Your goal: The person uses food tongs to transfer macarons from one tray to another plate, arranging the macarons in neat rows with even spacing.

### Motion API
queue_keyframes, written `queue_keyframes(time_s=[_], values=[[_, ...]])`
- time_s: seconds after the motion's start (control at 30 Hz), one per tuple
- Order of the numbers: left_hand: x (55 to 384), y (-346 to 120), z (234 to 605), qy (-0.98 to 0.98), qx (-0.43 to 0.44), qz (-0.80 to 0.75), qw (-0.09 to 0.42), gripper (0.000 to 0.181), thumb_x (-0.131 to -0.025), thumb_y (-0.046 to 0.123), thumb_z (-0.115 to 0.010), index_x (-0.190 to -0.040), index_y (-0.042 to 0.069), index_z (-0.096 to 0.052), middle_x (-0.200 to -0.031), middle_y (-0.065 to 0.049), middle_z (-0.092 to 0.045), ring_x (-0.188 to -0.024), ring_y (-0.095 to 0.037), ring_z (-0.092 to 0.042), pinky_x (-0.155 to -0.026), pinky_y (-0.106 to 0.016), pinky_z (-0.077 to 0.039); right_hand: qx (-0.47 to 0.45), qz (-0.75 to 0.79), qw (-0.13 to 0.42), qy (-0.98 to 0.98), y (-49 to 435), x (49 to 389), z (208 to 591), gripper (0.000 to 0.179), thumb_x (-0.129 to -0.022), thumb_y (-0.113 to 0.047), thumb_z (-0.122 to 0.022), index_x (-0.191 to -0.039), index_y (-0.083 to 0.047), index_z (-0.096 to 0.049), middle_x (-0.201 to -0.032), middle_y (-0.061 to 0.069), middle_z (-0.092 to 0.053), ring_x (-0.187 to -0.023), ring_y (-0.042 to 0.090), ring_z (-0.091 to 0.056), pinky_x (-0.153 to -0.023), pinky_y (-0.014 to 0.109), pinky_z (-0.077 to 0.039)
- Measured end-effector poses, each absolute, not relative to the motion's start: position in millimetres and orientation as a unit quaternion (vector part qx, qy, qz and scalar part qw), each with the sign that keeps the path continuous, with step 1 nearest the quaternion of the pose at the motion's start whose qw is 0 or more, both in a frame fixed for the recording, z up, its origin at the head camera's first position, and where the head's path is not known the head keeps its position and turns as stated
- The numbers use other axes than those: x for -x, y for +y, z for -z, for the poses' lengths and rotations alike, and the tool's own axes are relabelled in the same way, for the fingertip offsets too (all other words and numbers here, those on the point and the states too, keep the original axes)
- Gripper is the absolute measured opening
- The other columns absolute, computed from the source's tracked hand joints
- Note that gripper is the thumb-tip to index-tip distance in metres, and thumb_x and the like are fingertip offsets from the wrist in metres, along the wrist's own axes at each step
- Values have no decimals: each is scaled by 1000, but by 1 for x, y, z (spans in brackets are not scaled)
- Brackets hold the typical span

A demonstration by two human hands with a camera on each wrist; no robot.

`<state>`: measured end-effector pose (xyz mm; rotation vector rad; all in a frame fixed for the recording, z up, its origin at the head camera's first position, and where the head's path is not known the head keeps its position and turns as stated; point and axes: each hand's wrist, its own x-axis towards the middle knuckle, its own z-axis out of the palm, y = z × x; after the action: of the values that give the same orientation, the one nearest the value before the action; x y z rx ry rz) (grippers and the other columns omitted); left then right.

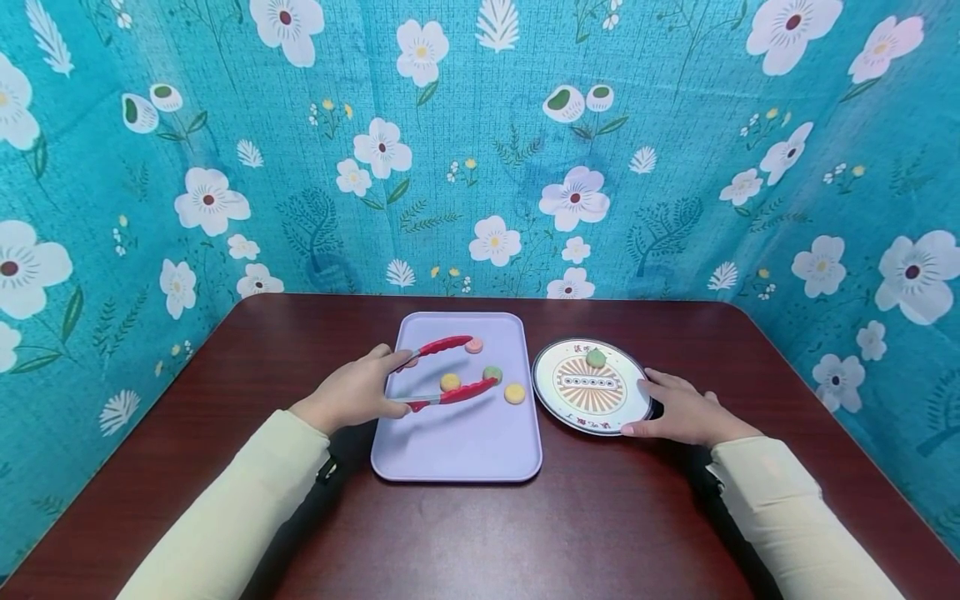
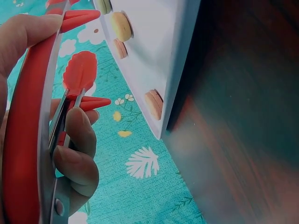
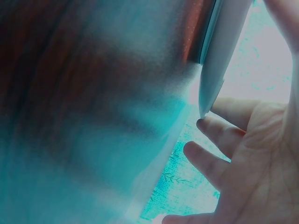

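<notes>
Head view: a pale lavender rectangular tray [image 1: 457, 454] lies at the centre of the frame on a dark reddish-brown wooden desk [image 1: 600, 533]; a white round plate [image 1: 630, 400] with a dark rim line, a sunburst pattern and lettering lies just to its right.

Of the hands, the left [image 1: 348, 398] enters from the lower left in a cream sleeve [image 1: 232, 508], its thumb and curled fingers gripping red-and-silver tongs [image 1: 471, 390] over the tray. The two red tips stand apart: one ends just beside a pink round macaron [image 1: 475, 344] in the tray's upper part, the other at a green round macaron [image 1: 492, 373] below it. Whether either tip touches cannot be told. Two yellow round macarons [image 1: 514, 393] lie on the tray, one between the arms of the tongs, one at right.

A second green macaron [image 1: 596, 358] rests on the plate's upper part. The right hand [image 1: 682, 410], at centre right, lies at the plate's right rim — its fingers spread and fairly straight.

Left wrist view: the grip on the tongs fills the left side. Right wrist view: extended fingers meet the plate's edge — right of centre.

Background: turquoise cloth [image 1: 465, 192] printed with white flowers fills the upper frame.
</notes>
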<state>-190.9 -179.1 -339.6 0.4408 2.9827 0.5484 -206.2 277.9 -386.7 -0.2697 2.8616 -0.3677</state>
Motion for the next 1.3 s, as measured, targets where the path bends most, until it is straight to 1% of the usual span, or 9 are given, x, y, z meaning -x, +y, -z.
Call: queue_keyframes(time_s=[0.2,0.3,0.6,0.83,1.03,1.3], values=[[189,-177,341,972,-144,-180,41,86,-66,31,-86,-142,12,-50,-112,-13,-56,-82,-18,-56,-66,-33,-57,90,124,123,981,279,208,388,117,-65,-75,-67,-145,4,-35,-150,31,-25,-134,51,-20,-94,82,-12],[189,-177,341,972,-141,-183,45,87,-66,31,-86,-143,12,-48,-114,-13,-55,-84,-19,-56,-67,-34,-57,91,122,124,981,278,207,388,116,-65,-74,-67,-145,4,-36,-150,31,-25,-133,52,-21,-93,82,-14],[187,-176,345,973,-132,-182,52,88,-68,31,-86,-145,13,-46,-128,-16,-51,-100,-26,-58,-76,-41,-57,94,122,120,981,276,205,386,114,-66,-73,-68,-145,4,-37,-149,31,-26,-133,52,-22,-94,82,-15],[189,-174,347,972,-142,-177,53,84,-71,32,-84,-145,15,-46,-129,-15,-52,-97,-24,-58,-78,-40,-57,92,125,122,980,275,205,384,115,-66,-72,-68,-145,4,-37,-149,31,-26,-133,52,-22,-94,82,-15],[191,-171,347,972,-146,-176,60,81,-72,31,-83,-144,15,-48,-139,-17,-48,-109,-27,-57,-81,-43,-56,95,121,123,980,276,205,385,114,-66,-72,-68,-145,4,-37,-150,31,-26,-133,52,-21,-93,82,-14],[193,-167,345,973,-149,-162,65,78,-74,31,-82,-142,14,-50,-139,-17,-48,-110,-28,-58,-84,-44,-55,95,123,120,981,279,207,388,115,-66,-74,-67,-145,3,-36,-150,31,-25,-134,52,-21,-94,82,-14]])
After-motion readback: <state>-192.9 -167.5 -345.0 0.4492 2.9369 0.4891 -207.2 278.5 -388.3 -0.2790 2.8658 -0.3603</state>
